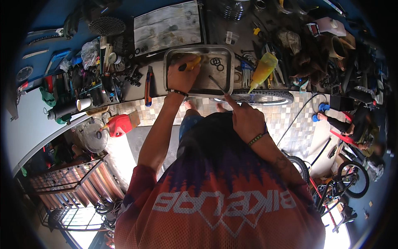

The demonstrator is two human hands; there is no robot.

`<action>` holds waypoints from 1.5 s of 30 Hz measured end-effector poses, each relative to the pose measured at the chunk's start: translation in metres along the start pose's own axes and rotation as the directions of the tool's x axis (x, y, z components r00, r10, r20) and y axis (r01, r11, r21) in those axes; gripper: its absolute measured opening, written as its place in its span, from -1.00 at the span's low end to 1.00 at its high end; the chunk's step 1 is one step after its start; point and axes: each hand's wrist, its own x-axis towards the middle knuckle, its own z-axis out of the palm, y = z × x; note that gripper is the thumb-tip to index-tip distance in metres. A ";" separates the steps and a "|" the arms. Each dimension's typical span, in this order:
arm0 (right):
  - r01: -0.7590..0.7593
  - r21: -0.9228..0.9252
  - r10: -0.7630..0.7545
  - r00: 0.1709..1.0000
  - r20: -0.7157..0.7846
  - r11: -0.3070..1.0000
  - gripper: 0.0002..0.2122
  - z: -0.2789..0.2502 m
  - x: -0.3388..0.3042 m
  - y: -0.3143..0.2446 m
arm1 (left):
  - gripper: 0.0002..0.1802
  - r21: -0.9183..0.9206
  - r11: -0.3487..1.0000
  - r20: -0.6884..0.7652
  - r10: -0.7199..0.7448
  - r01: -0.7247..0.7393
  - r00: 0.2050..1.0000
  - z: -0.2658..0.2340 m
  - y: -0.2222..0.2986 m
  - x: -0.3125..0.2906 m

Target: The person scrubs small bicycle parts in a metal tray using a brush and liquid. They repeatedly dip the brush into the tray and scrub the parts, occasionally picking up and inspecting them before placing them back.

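Observation:
A shallow metal tray (229, 79) sits at the bench's front edge. Inside it, my left hand (181, 79) is closed around a yellow-and-black handled object (190, 65); the fingers hide most of it. Several black rubber rings (216, 63) lie in the tray's far right part. From the right, my right hand (248, 121) reaches the front rim, its index finger stretched along a thin dark metal rod (217, 83) and the other fingers curled. The rod slants over the tray floor; its near end is hidden by the hand.
An orange-and-blue utility knife (148, 86) lies left of the tray, a hex key set (246, 71) and a yellow squeeze bottle (264, 68) right of it. Behind is a stained board (167, 29). Below the bench edge stands a bicycle wheel (265, 97). Another person (358, 126) sits far right.

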 end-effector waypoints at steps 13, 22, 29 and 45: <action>0.081 0.023 -0.079 0.995 -0.063 0.996 -0.40 0.012 0.006 -0.008 | -0.69 0.339 0.904 0.023 -0.283 0.259 0.959 -0.063 -0.027 0.004; 0.011 0.021 -0.010 0.999 -0.043 1.000 -0.42 0.005 -0.002 0.000 | -0.65 0.104 0.965 0.044 -0.247 0.242 0.968 -0.048 -0.019 -0.004; -0.001 0.060 0.003 0.999 -0.040 0.998 -0.41 0.001 -0.009 -0.002 | -0.65 0.118 0.979 0.158 -0.183 0.166 0.970 -0.032 0.004 -0.010; -0.029 0.000 0.029 1.000 -0.008 1.000 -0.44 -0.008 -0.028 0.005 | -0.65 -0.064 0.998 0.214 0.001 0.013 0.977 -0.003 0.035 -0.020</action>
